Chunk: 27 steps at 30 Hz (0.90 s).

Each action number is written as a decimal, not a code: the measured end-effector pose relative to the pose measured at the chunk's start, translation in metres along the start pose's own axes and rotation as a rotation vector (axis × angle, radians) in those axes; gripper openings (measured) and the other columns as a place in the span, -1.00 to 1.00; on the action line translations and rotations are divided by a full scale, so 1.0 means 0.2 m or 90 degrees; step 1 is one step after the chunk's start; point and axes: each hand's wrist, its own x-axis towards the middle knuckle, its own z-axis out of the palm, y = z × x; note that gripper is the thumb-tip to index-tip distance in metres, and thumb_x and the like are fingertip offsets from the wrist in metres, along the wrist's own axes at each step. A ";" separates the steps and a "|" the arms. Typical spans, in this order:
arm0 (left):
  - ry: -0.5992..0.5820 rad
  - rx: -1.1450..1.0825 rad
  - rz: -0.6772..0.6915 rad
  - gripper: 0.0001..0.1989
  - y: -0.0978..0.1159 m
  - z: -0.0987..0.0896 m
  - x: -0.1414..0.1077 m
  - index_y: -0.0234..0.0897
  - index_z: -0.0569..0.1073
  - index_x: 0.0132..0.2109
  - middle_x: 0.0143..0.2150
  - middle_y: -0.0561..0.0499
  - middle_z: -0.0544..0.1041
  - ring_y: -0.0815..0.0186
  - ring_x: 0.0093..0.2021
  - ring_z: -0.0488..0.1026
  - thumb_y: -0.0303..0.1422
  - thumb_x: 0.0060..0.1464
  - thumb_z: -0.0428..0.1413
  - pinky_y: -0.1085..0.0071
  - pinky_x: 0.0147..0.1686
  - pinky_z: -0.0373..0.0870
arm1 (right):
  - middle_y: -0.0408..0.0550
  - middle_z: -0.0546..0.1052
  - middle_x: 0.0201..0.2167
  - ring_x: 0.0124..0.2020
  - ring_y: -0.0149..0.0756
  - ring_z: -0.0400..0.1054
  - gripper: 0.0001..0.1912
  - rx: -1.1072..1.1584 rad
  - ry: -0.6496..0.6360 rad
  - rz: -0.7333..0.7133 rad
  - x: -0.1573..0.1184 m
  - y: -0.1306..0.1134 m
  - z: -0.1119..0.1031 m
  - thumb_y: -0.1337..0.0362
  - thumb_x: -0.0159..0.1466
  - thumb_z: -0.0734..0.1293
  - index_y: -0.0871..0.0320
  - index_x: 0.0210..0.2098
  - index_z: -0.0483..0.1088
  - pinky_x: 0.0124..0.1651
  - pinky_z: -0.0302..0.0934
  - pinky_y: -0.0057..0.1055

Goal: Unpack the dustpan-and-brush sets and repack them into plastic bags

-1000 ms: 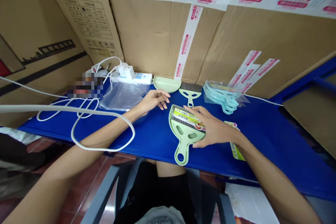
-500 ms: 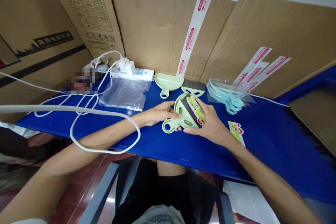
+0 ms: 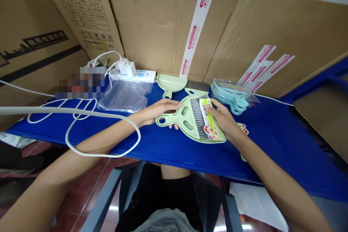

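Observation:
A light green dustpan [image 3: 176, 119] with a matching brush [image 3: 198, 117] nested in it is held above the table, its handles pointing left. A printed label card [image 3: 212, 119] lies over the grey bristles. My left hand [image 3: 159, 111] grips the set by the handle side, thumb near the upper edge and fingertips showing underneath. Around the wide right end is my right hand [image 3: 224, 119], with its fingers on the label card and the pan's edge. Beyond them, a second green dustpan [image 3: 172, 82] and a second brush [image 3: 197, 87] lie against the cardboard.
Light blue dustpans in clear plastic [image 3: 231, 96] are stacked at the back right. Another label card [image 3: 243, 128] lies near my right forearm. At left are clear plastic bags [image 3: 125, 96], a white power strip [image 3: 145, 75] and a looped white cable [image 3: 138, 137]. Cardboard [image 3: 152, 25] walls the back.
The dustpan set has turned, so its handle points left and its wide end right. More of the label and bristles shows. My left hand has shifted to the handle side.

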 end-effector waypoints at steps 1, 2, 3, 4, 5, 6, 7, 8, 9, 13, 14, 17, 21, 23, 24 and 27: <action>0.048 0.051 0.027 -0.52 0.00 -0.02 0.01 -0.40 0.66 -0.02 -0.27 -0.23 0.69 0.22 -0.45 0.58 -0.02 0.36 0.14 0.36 -0.48 0.43 | -0.16 0.68 -0.38 -0.49 -0.21 0.56 -0.42 -0.001 0.007 -0.009 0.00 0.00 0.00 -0.02 0.15 0.60 0.03 0.09 0.51 -0.50 0.41 -0.39; 0.110 0.124 0.069 -0.49 0.00 -0.05 0.01 -0.38 0.67 -0.04 -0.22 -0.23 0.69 0.24 -0.45 0.56 0.00 0.40 0.07 0.36 -0.46 0.44 | -0.16 0.68 -0.40 -0.51 -0.22 0.55 -0.44 -0.002 0.017 -0.018 0.00 -0.01 -0.01 -0.02 0.14 0.61 0.04 0.05 0.53 -0.50 0.41 -0.39; 0.177 0.222 0.121 -0.50 -0.01 -0.07 0.02 -0.36 0.67 -0.04 -0.15 -0.23 0.69 0.25 -0.41 0.56 -0.02 0.42 0.05 0.35 -0.41 0.46 | -0.17 0.67 -0.43 -0.52 -0.23 0.54 -0.47 -0.003 0.030 -0.025 0.00 -0.02 -0.02 0.00 0.13 0.61 0.06 0.02 0.55 -0.49 0.41 -0.39; 0.245 0.338 0.173 -0.55 -0.01 -0.10 0.03 -0.33 0.67 -0.02 -0.07 -0.21 0.68 0.23 -0.34 0.58 -0.06 0.43 0.05 0.34 -0.33 0.48 | -0.17 0.66 -0.45 -0.53 -0.24 0.53 -0.50 -0.001 0.048 -0.033 0.01 -0.03 -0.04 0.02 0.13 0.61 0.07 -0.01 0.56 -0.49 0.42 -0.39; 0.298 0.462 0.206 -0.61 -0.02 -0.13 0.04 -0.29 0.67 0.01 0.00 -0.20 0.66 0.19 -0.24 0.60 -0.12 0.42 0.06 0.31 -0.23 0.50 | -0.18 0.65 -0.47 -0.54 -0.23 0.53 -0.52 0.002 0.071 -0.042 0.02 -0.03 -0.06 0.03 0.13 0.61 0.07 -0.02 0.56 -0.49 0.42 -0.38; 0.335 0.579 0.215 -0.66 -0.03 -0.15 0.04 -0.25 0.67 0.04 0.06 -0.19 0.63 0.14 -0.14 0.60 -0.17 0.41 0.08 0.28 -0.13 0.50 | -0.18 0.64 -0.48 -0.54 -0.22 0.53 -0.53 0.005 0.099 -0.055 0.03 -0.04 -0.08 0.04 0.13 0.60 0.07 -0.04 0.56 -0.50 0.43 -0.36; 0.355 0.676 0.203 -0.68 -0.04 -0.17 0.04 -0.23 0.66 0.06 0.11 -0.18 0.60 0.10 -0.08 0.60 -0.22 0.40 0.09 0.25 -0.06 0.49 | -0.17 0.64 -0.48 -0.52 -0.19 0.55 -0.54 0.008 0.125 -0.069 0.05 -0.04 -0.10 0.03 0.12 0.60 0.07 -0.05 0.56 -0.49 0.44 -0.34; 0.358 0.749 0.176 -0.69 -0.05 -0.18 0.05 -0.22 0.66 0.08 0.15 -0.18 0.57 0.08 -0.05 0.60 -0.24 0.39 0.09 0.22 -0.02 0.48 | -0.15 0.65 -0.46 -0.49 -0.15 0.57 -0.54 0.009 0.150 -0.085 0.06 -0.04 -0.13 0.01 0.12 0.60 0.06 -0.06 0.55 -0.48 0.47 -0.31; 0.354 0.797 0.145 -0.69 -0.05 -0.19 0.05 -0.23 0.66 0.06 0.17 -0.18 0.55 0.07 -0.07 0.61 -0.24 0.39 0.08 0.20 -0.02 0.47 | -0.13 0.66 -0.44 -0.44 -0.10 0.60 -0.54 0.009 0.172 -0.103 0.08 -0.04 -0.15 0.00 0.12 0.59 0.06 -0.08 0.55 -0.45 0.50 -0.27; 0.350 0.852 0.109 -0.54 -0.07 -0.19 0.04 -0.27 0.63 -0.32 -0.02 -0.20 0.57 0.10 -0.22 0.58 -0.11 0.42 0.05 0.18 -0.08 0.44 | -0.08 0.68 -0.36 -0.28 0.01 0.65 -0.53 0.022 0.246 -0.166 0.13 -0.04 -0.22 -0.04 0.12 0.56 0.06 -0.08 0.52 -0.30 0.59 -0.14; 0.362 0.851 0.111 -0.50 -0.06 -0.19 0.04 -0.27 0.57 -0.44 -0.11 -0.19 0.57 0.10 -0.25 0.57 -0.08 0.41 0.07 0.18 -0.10 0.43 | -0.07 0.68 -0.35 -0.25 0.02 0.66 -0.53 0.031 0.262 -0.178 0.14 -0.04 -0.23 -0.03 0.11 0.56 0.06 -0.08 0.51 -0.28 0.60 -0.13; 0.400 0.843 0.118 -0.54 -0.06 -0.20 0.04 -0.24 0.47 -0.54 -0.24 -0.15 0.55 0.12 -0.31 0.52 -0.12 0.27 0.23 0.20 -0.16 0.40 | -0.05 0.69 -0.31 -0.19 0.03 0.67 -0.55 0.054 0.291 -0.195 0.15 -0.04 -0.24 -0.01 0.10 0.56 0.07 -0.12 0.52 -0.26 0.61 -0.15; 0.402 0.828 0.107 -0.75 -0.07 -0.21 0.05 -0.23 0.52 -0.44 -0.16 -0.11 0.55 0.17 -0.32 0.49 -0.24 0.14 0.32 0.25 -0.18 0.40 | -0.06 0.71 -0.31 -0.20 0.03 0.67 -0.57 0.076 0.303 -0.193 0.15 -0.04 -0.23 0.04 0.09 0.55 0.07 -0.11 0.52 -0.28 0.60 -0.17; 0.407 0.797 0.113 -0.74 -0.08 -0.21 0.06 -0.23 0.55 -0.40 -0.13 -0.14 0.54 0.15 -0.28 0.50 -0.20 0.19 0.29 0.22 -0.13 0.43 | -0.07 0.71 -0.32 -0.21 0.02 0.67 -0.56 0.080 0.297 -0.187 0.15 -0.04 -0.23 0.05 0.09 0.56 0.08 -0.10 0.51 -0.29 0.60 -0.17; 0.405 0.778 0.128 -0.74 -0.08 -0.22 0.06 -0.24 0.58 -0.35 -0.12 -0.16 0.53 0.12 -0.24 0.51 -0.16 0.22 0.26 0.20 -0.07 0.45 | -0.07 0.71 -0.32 -0.22 0.01 0.67 -0.55 0.078 0.295 -0.183 0.15 -0.04 -0.23 0.05 0.09 0.56 0.07 -0.09 0.51 -0.29 0.60 -0.17; 0.356 0.735 0.198 -0.65 -0.10 -0.23 0.09 -0.28 0.65 -0.12 -0.04 -0.21 0.52 0.01 -0.07 0.54 -0.07 0.31 0.19 0.09 0.14 0.45 | -0.08 0.71 -0.32 -0.24 0.00 0.67 -0.55 0.065 0.295 -0.175 0.15 -0.03 -0.23 0.03 0.10 0.55 0.06 -0.08 0.51 -0.30 0.60 -0.18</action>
